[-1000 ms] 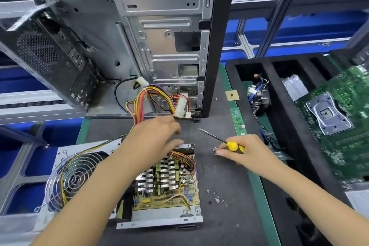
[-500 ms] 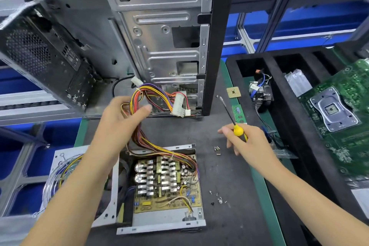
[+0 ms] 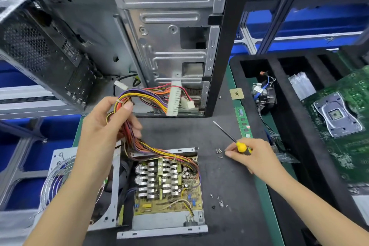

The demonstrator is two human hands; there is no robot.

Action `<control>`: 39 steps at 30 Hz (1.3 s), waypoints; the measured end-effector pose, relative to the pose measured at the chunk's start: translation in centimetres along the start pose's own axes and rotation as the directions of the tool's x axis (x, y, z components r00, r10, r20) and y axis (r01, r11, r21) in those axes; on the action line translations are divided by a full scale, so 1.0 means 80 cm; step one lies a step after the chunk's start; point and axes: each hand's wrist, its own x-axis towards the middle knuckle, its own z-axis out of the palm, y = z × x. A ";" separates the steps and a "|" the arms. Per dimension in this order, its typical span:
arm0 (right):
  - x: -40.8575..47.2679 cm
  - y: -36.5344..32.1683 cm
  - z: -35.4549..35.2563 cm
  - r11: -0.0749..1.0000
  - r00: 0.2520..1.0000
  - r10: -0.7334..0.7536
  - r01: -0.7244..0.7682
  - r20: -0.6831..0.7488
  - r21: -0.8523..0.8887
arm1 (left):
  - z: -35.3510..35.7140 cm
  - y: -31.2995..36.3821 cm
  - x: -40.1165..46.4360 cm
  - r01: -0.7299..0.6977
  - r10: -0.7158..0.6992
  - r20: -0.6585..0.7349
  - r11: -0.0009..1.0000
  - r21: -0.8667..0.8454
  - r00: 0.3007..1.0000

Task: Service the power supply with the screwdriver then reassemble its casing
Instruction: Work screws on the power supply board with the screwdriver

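Observation:
The opened power supply (image 3: 165,189) lies on the dark mat with its yellow circuit board and heat sinks showing. Its metal cover with the wire fan grille (image 3: 60,183) stands tilted at its left. My left hand (image 3: 107,126) grips the coloured cable bundle (image 3: 151,98) and holds it up above the unit. The bundle's white connector (image 3: 174,99) hangs by the computer case. My right hand (image 3: 253,156) holds the screwdriver (image 3: 231,138) by its yellow handle, shaft pointing up-left. Its fingertips reach toward loose screws (image 3: 219,152) on the mat.
An empty computer case (image 3: 169,36) stands open behind the work area. Several more small screws (image 3: 219,201) lie right of the power supply. A RAM stick (image 3: 243,122) and a CPU chip (image 3: 236,94) lie near a black foam tray (image 3: 289,126) holding a cooler (image 3: 263,94) and motherboard (image 3: 343,122).
My left hand rose from the power supply, taking the cable bundle and lifting it higher. My right hand swung the screwdriver shaft upward, then lowered back toward the loose screws.

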 end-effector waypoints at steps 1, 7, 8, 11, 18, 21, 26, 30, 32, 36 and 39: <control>-0.002 0.000 0.001 1.000 1.000 0.006 -0.006 0.012 -0.011 | -0.007 -0.004 0.001 -0.003 0.007 -0.060 0.998 0.069 0.998; -0.019 0.004 0.012 0.999 0.993 0.043 -0.042 0.108 -0.016 | -0.036 -0.025 0.007 -0.014 0.270 -0.233 0.681 0.732 0.934; -0.021 0.004 0.015 0.999 0.988 0.047 -0.043 0.147 -0.028 | -0.033 -0.026 0.008 -0.032 0.326 -0.205 0.597 0.802 0.923; -0.031 0.004 0.020 0.996 0.948 0.084 -0.069 0.306 -0.058 | -0.015 -0.026 0.013 -0.096 0.451 -0.077 0.348 0.933 0.889; -0.051 0.010 0.031 0.970 0.904 0.057 0.051 0.424 -0.239 | 0.014 -0.006 0.007 -0.563 0.503 0.428 0.150 0.813 0.751; -0.049 0.010 0.031 0.948 0.894 0.005 0.138 0.448 -0.286 | 0.034 -0.007 -0.006 -0.724 0.308 0.664 0.149 0.673 0.681; -0.054 0.007 0.026 0.957 0.887 -0.023 0.153 0.462 -0.247 | 0.041 -0.022 -0.017 -0.767 0.068 0.767 0.142 0.626 0.638; -0.056 0.003 0.013 0.998 0.884 0.054 -0.035 0.465 -0.049 | 0.048 -0.022 -0.029 -0.702 0.261 0.659 0.383 0.600 0.705; -0.056 0.001 0.006 0.989 0.886 0.083 -0.130 0.457 0.073 | 0.053 -0.022 -0.041 -0.637 0.380 0.516 0.532 0.557 0.768; -0.056 -0.011 -0.002 0.896 0.899 0.087 -0.259 0.429 0.361 | 0.067 -0.032 -0.062 -0.495 0.295 0.448 0.750 0.439 0.844; -0.052 -0.029 -0.005 0.867 0.916 0.037 -0.229 0.400 0.443 | 0.083 -0.041 -0.067 -0.462 0.200 0.561 0.804 0.375 0.804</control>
